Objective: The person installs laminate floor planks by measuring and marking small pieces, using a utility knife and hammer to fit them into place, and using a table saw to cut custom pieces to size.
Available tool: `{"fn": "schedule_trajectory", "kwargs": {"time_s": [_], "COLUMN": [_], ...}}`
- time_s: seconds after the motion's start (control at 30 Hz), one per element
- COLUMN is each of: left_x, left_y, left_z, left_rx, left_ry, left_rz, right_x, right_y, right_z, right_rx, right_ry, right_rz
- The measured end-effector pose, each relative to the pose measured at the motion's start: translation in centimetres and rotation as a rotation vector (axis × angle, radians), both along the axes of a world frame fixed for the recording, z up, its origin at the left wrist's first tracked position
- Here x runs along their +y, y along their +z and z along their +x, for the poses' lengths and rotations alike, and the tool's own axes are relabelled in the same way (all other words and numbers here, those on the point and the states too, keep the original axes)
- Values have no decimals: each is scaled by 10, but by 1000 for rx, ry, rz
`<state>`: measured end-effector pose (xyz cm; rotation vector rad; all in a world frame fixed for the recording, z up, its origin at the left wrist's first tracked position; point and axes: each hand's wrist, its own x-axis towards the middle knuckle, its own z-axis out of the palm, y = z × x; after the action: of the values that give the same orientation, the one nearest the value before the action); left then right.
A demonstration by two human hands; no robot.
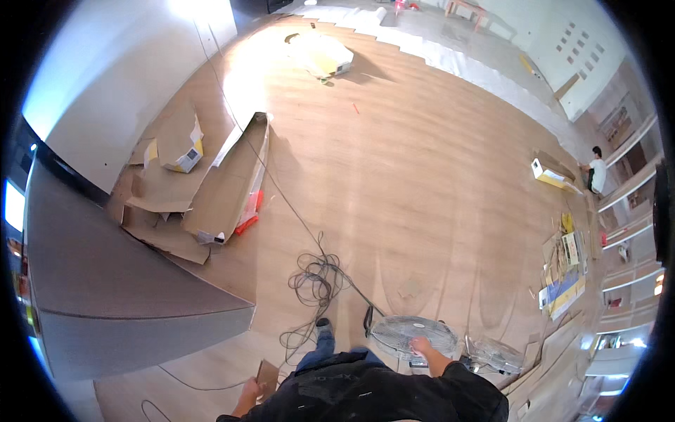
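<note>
Low in the view, my left hand (251,389) is closed on a short flat brown board piece (267,377), which looks like a plank offcut. My right hand (421,345) is in front of the round grille of a large fan (394,334). Its fingers look curled, but what they hold, if anything, is too small to make out. Beside the fan, to the right, is a clear plastic-looking bundle (498,354). My foot (323,328) stands next to a loose tangle of dark cable (316,278) that runs up to the fan.
Long open cardboard boxes (228,183) and torn cardboard (158,190) lie at the left. A grey-covered block (133,281) juts in at the near left. Cardboard scraps (562,274) line the right side, where a person (596,172) crouches. A pale sheet (450,60) borders the wood-look floor.
</note>
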<state>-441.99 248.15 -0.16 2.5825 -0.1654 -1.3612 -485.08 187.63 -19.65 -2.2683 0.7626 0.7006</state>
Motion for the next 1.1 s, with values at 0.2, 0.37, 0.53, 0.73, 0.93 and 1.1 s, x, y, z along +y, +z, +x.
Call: {"fn": "schedule_trajectory", "kwargs": {"time_s": [0.2, 0.37, 0.53, 0.73, 0.93, 1.1], "left_x": [-66, -226, -380, -421, -599, -708], "left_y": [-24, -50, -39, 4, 30, 1], "left_z": [135, 228, 291, 361, 486, 646], "left_rx": [-83, -152, -100, -159, -115, -161], "left_ry": [79, 26, 206, 248, 410, 355], "left_rz": [-57, -186, -307, -176, -129, -102], "right_x": [-22, -124, -364, -573, -636, -747], "right_y": [89, 68, 84, 429, 736, 769], "right_z": [166, 195, 263, 776, 1044, 1220], "right_rx": [-38, 23, -522, -1033, -1782, -1823], "right_ry": [-1029, -937, -1349, -572, 595, 619], "right_rz": [612, 382, 877, 368, 278, 28]}}
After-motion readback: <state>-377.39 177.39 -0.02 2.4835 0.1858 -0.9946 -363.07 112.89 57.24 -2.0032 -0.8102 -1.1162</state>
